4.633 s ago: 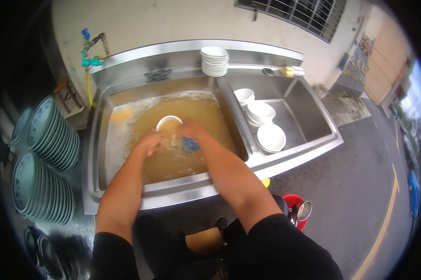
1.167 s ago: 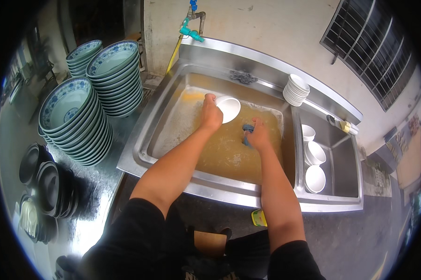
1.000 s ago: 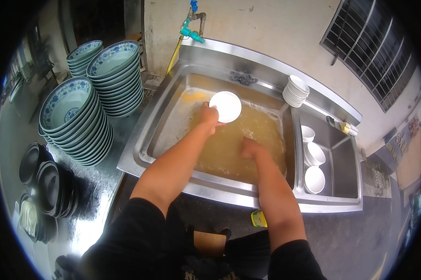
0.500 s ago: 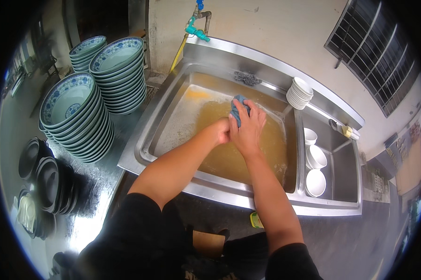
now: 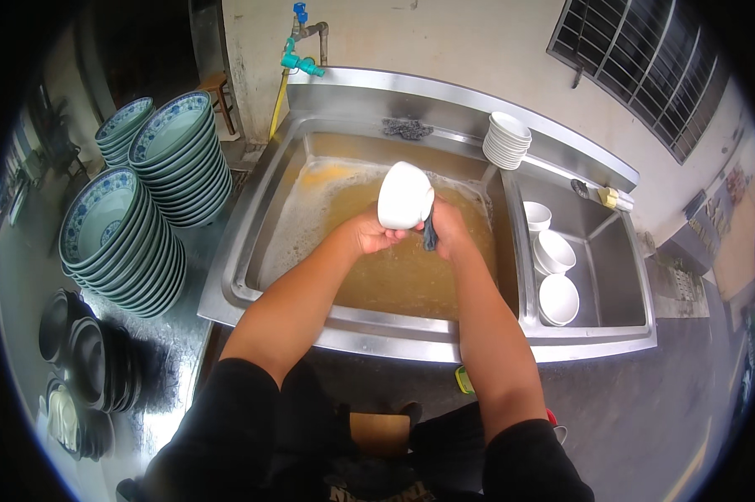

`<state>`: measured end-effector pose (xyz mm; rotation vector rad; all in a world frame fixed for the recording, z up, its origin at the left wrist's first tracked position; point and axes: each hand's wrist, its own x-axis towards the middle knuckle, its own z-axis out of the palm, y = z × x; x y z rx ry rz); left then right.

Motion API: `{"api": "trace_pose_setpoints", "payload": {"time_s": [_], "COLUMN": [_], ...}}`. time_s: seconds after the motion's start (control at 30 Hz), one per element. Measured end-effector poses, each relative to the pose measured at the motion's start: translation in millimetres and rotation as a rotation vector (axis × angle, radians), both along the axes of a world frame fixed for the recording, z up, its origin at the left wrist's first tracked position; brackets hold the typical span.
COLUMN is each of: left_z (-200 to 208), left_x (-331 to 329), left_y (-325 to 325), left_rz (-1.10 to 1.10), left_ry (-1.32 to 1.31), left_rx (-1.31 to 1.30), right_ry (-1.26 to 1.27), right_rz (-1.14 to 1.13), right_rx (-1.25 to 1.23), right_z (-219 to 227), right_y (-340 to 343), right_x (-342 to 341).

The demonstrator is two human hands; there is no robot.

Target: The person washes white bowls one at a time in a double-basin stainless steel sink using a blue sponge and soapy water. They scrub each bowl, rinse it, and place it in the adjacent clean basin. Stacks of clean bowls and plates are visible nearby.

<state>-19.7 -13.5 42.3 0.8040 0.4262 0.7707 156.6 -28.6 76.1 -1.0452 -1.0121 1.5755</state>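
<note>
While both hands meet above the soapy water, the scene reads outward from the grip like this:

Left hand (image 5: 367,237): closed around the lower edge of a small white bowl (image 5: 405,196), holding it clear of the water with its outside facing up.
Right hand (image 5: 449,232): closed on a dark blue cloth (image 5: 428,234), which is pressed against the bowl's right side.
Bowl: lifted over the middle of the left basin, between the two hands; whether anything is inside it cannot be told, since only its outer wall shows.
Left basin (image 5: 269,230): the large compartment of a steel sink, filled with murky yellow-brown water (image 5: 394,280) and pale foam along the far edge.
Right basin (image 5: 616,268): the smaller compartment, no water visible, holding three white bowls (image 5: 553,276) lying near its left wall, open sides up.
Back ledge: a stack of white bowls (image 5: 506,140) stands where the two basins meet; a dark scrubbing pad (image 5: 407,128) lies further left on the ledge.
Tap (image 5: 300,57): teal and blue fitting on the wall above the left corner, with a yellow hose (image 5: 275,105) running down.
Left of sink: three tall stacks of blue-patterned bowls (image 5: 130,230) nested together, empty at the top.
Far left floor: dark bowls (image 5: 80,360) stacked in low piles.
</note>
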Motion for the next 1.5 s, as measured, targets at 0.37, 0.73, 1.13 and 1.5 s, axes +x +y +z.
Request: {"api": "trace_pose_setpoints", "payload": {"time_s": [0.37,0.73,1.13,1.5], "left_z": [-40.0,-65.5,-17.3,-5.5], "left_x": [-18.2,4.4,14.2,5.9], "left_y": [22.9,20.4,5.8,-6.5], "left_rz": [0.800,0.339,0.294,-0.129], "left_ry": [1.197,1.192,0.478,0.203], "left_rx": [0.634,0.980,0.043,0.076], "right_ry": [-0.609,-1.642,-1.062,-0.969], "right_rz": [0.100,0.222,-0.408,-0.555], "right_rx": [0.169,0.154,0.321,0.747], "right_z": [-20.9,-81.5,-35.4,6.9], "right_y": [0.7,23.8,19.3,-16.6], "right_x": [-8.8,12.1,4.4,-20.2]}}
